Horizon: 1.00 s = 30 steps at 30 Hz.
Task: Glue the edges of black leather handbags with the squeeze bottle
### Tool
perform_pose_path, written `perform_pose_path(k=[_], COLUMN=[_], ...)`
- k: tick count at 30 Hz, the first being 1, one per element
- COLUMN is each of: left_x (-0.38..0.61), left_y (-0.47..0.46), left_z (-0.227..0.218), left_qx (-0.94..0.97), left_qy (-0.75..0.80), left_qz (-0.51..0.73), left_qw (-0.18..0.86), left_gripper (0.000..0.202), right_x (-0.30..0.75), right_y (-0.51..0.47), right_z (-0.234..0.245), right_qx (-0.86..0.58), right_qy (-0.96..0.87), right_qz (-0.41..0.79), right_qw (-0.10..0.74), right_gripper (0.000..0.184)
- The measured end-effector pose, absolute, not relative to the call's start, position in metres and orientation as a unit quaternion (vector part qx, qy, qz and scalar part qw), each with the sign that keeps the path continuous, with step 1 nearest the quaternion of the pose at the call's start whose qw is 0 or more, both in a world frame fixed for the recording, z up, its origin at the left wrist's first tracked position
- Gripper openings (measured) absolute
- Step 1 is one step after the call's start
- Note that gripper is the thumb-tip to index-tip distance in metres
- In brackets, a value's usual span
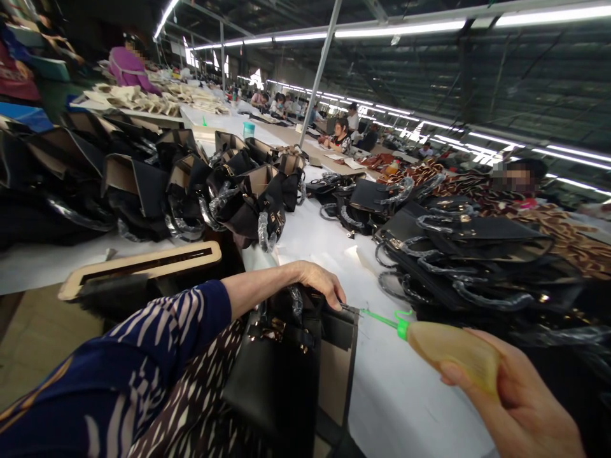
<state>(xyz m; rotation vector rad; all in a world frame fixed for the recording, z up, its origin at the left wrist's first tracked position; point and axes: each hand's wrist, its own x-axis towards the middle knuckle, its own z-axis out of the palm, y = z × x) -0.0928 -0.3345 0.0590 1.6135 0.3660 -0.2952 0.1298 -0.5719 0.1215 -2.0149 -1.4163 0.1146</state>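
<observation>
My right hand is wrapped round a squeeze bottle of yellowish liquid with a green cap and a long thin green nozzle. The nozzle points left, its tip close to the upper edge of a black handbag. That bag lies open towards the right, showing a beige lining, and has gold-coloured fittings and a handle wrapped in clear plastic. My left hand reaches across the bag, fingers closed in a pinch at the corner of its edge. Whether the nozzle tip touches the bag I cannot tell.
Black handbags crowd the left of the white table; more black bags are piled at right, before brown strips. A wooden frame lies at left. A turquoise-lidded container stands farther back. Several people work beyond.
</observation>
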Motion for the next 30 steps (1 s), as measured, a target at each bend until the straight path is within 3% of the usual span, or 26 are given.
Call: perform_pose_path(k=[30], left_x=[-0.092], left_y=[-0.336], left_z=[0.058], left_qx=[0.718], left_qy=[0.162], left_qz=[-0.126], left_qw=[0.665], left_gripper=[0.026], right_x=[0.124], right_y=[-0.575], right_z=[0.116], right_qx=[-0.809], right_qy=[-0.482], right_qz=[0.135], right_qw=[0.307], right_gripper=[0.063])
